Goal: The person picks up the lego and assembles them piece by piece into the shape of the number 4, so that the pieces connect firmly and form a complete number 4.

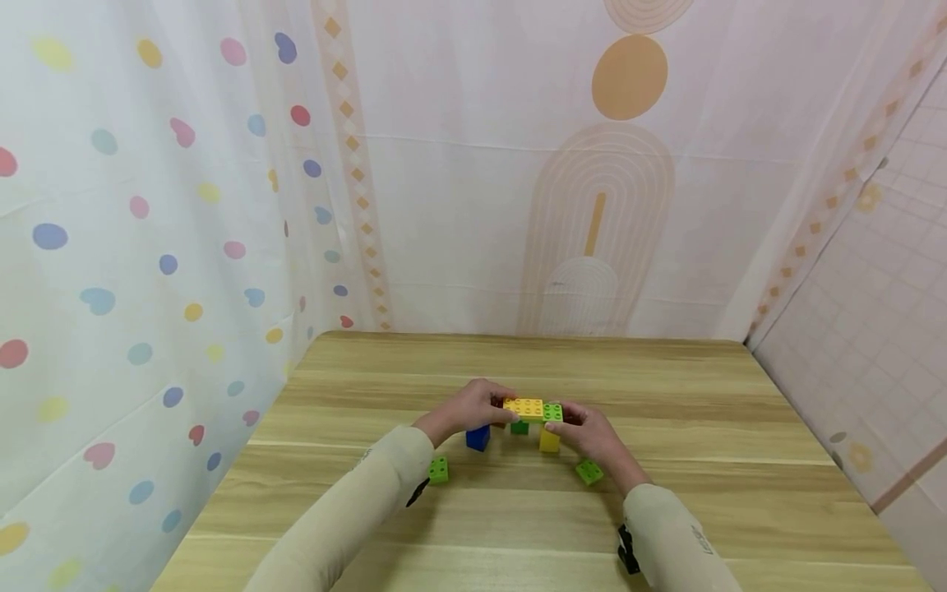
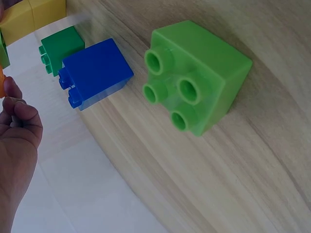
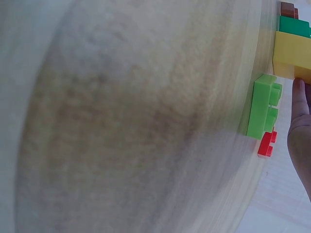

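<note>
Reading the head view remotely, I register both hands clamped on a two-brick bar above the middle of the wooden table (image 1: 518,526). The left hand (image 1: 473,407) pinches the left end of the long yellow brick (image 1: 527,409), thumb on the near side. The right hand (image 1: 592,433) pinches the light-green end brick (image 1: 552,412), which abuts the yellow one on its right. Directly below this right end stands the yellow block (image 1: 550,441); I cannot tell whether bar and block touch. Below the yellow section I locate the dark-green brick (image 1: 520,428); to its left and slightly nearer is the blue brick (image 1: 478,438). Two loose pieces occupy the near zone: the left light-green brick (image 1: 439,469) beside the left sleeve (image 1: 385,477), and the right light-green brick (image 1: 589,471) beside the right wrist. On the right wrist view I also identify a red brick (image 3: 266,144), partly covered by the right light-green brick, and a brown brick (image 3: 287,9) beside the dark-green one.
</note>
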Available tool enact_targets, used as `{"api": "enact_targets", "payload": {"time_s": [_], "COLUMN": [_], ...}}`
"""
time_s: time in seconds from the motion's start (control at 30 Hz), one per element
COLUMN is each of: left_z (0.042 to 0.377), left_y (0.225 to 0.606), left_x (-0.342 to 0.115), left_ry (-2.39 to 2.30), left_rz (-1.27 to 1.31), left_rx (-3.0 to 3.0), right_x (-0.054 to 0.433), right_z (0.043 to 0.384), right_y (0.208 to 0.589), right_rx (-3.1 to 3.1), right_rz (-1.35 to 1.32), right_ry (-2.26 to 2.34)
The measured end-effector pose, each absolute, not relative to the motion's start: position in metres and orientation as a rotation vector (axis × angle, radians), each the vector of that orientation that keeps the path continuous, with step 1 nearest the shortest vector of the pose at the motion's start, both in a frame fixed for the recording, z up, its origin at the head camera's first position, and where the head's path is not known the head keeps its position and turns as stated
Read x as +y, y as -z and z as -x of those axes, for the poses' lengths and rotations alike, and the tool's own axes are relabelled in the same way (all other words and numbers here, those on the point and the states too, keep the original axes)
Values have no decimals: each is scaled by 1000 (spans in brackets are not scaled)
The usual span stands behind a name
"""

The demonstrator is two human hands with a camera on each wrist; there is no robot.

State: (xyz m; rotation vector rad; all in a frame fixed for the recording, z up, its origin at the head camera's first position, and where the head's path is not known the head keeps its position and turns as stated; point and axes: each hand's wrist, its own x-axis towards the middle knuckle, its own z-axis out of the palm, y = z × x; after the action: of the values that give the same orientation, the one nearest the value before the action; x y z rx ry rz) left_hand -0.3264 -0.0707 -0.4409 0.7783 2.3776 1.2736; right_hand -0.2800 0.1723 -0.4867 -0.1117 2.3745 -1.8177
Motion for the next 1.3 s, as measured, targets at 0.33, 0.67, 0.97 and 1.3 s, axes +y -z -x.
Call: {"api": "enact_targets", "payload": {"time_s": [0.33, 0.67, 0.97, 1.3], "left_z": [329, 328, 328, 328], "left_y": [438, 437, 438, 437], "left_x": [-69, -70, -71, -71], "left_ry": [-1185, -1136, -1138, -1164], "left_rz": [-792, -770, -776, -755], "left_rx": [2418, 2457, 2444, 2426], "right_x": [173, 172, 170, 170], "right_z": [279, 279, 277, 279], "right_y": [486, 487, 485, 486], "right_rx": [2375, 2398, 2404, 2406], "right_rz": [105, 103, 89, 92], "right_ry": [1822, 1801, 1796, 1795]}}
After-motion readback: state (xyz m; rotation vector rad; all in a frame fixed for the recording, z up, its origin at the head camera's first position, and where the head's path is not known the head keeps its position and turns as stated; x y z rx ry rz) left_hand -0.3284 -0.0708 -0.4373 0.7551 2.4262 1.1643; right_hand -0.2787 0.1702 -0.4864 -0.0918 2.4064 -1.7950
